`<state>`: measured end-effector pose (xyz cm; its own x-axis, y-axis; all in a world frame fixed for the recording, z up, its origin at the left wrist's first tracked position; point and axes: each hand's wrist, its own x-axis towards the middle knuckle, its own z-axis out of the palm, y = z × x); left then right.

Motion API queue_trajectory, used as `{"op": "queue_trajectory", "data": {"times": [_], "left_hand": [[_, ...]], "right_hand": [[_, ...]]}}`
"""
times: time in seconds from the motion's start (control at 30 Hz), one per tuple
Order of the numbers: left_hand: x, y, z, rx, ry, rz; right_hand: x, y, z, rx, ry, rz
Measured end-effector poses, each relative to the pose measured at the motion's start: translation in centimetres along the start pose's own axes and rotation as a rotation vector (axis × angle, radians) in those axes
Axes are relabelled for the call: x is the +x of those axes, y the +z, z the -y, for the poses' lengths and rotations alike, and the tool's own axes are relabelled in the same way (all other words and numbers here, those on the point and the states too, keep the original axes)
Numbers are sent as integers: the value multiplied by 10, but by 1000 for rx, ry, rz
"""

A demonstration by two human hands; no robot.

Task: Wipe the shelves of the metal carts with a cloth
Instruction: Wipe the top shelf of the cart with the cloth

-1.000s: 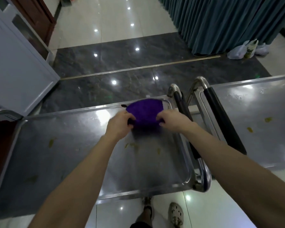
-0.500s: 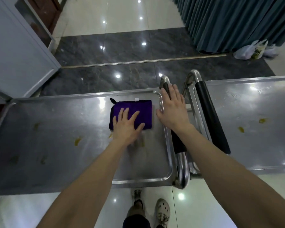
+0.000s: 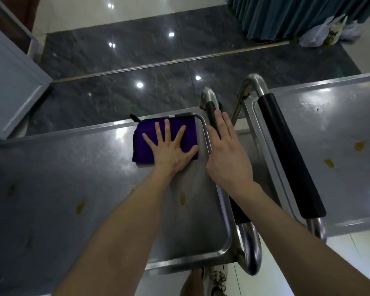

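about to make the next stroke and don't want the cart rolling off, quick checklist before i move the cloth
1. The cloth flat under the left hand: ok, fingers spread, palm pressing it in the shelf's far right corner.
2. The right hand gripping the handle: not ok, fingers lie straight along it, not curled round.
3. This shelf clean: not ok, yellow spots show toward the near side.
4. The second shelf, on the cart to the right, clean: not ok, yellow spots there too.
5. Wheels locked: cannot tell, out of sight.
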<state>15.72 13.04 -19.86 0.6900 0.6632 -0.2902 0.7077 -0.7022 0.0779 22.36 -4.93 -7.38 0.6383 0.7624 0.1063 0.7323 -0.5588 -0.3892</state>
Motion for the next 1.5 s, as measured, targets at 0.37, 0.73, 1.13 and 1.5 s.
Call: {"op": "queue_trajectory", "data": {"times": [0.37,0.73,1.13,1.5], "left_hand": [[14,-1,-29,-111,29,-59],[-138,62,-46,-87,-97,-161],[-150,66,-8,-72,-135,-113],[29,0,-12,-85,-95,-42]], "right_hand": [[0,4,0,-229,-52,55],[14,0,-6,-178,-134,173],[13,-4,-8,-26,-106,180],[12,3,-8,64,-109,32]]}}
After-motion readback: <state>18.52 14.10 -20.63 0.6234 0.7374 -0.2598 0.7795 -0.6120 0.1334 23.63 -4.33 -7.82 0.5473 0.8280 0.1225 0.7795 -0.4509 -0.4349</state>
